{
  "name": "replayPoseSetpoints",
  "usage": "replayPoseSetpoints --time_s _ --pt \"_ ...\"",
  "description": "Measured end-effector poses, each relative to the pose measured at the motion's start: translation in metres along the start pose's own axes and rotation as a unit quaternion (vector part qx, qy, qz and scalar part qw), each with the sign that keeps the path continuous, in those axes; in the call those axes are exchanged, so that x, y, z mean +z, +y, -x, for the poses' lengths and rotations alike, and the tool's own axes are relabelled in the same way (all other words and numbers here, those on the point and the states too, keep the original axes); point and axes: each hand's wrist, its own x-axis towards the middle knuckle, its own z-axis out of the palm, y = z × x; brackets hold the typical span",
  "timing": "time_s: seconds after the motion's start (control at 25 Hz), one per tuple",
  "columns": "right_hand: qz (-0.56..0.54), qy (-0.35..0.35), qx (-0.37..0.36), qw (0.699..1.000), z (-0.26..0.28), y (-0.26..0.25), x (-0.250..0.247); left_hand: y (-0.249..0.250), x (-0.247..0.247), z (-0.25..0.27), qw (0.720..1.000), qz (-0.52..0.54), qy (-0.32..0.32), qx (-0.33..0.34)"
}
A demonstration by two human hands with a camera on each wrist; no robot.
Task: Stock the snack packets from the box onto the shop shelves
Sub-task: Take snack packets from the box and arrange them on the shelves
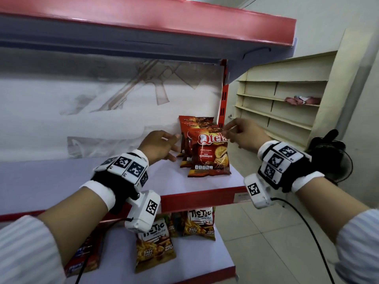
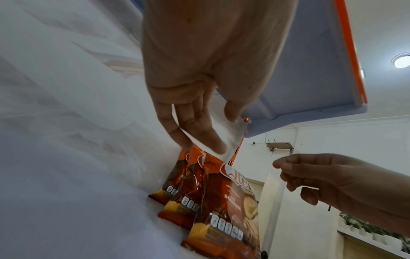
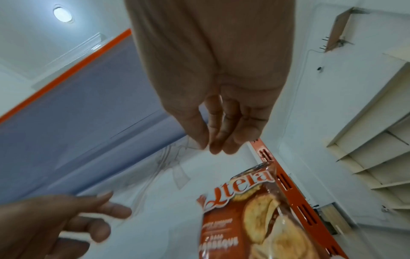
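Note:
Three red Qtela barbeque snack packets (image 1: 210, 154) stand upright one behind another at the right end of the middle shelf (image 1: 82, 177). My left hand (image 1: 162, 145) is open, its straight fingers reaching to the left side of the rear packets (image 2: 177, 177); whether they touch is unclear. My right hand (image 1: 241, 133) hovers at the front packet's top right corner, thumb close to its fingertips (image 3: 213, 140). In the right wrist view a gap shows between them and the packet top (image 3: 261, 166). It holds nothing. No box is in view.
A red-edged upper shelf (image 1: 143, 23) hangs close overhead. The red slotted upright (image 1: 223, 99) stands just right of the packets. The lower shelf carries Tic Tic packets (image 1: 200, 223). A cream rack (image 1: 287, 99) and a black fan (image 1: 332, 160) stand to the right.

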Motion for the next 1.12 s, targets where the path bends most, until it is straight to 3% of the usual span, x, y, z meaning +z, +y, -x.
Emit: replayPoseSetpoints --time_s 0.28,0.48,0.84,1.12 --pt "-0.028 0.049 -0.034 0.998 0.102 -0.042 0.063 -0.04 -0.038 0.081 0.997 -0.016 0.03 0.074" --pt "-0.066 0.055 0.004 0.996 0.179 -0.041 0.132 -0.107 -0.048 0.132 0.996 0.037 0.039 0.064" --pt "-0.143 -0.064 0.16 0.975 0.283 0.015 0.266 -0.275 -0.009 0.21 0.994 0.042 0.017 -0.101" --pt "-0.105 -0.215 0.249 0.938 0.358 0.122 0.378 -0.42 0.049 0.261 0.95 0.046 0.033 -0.307"
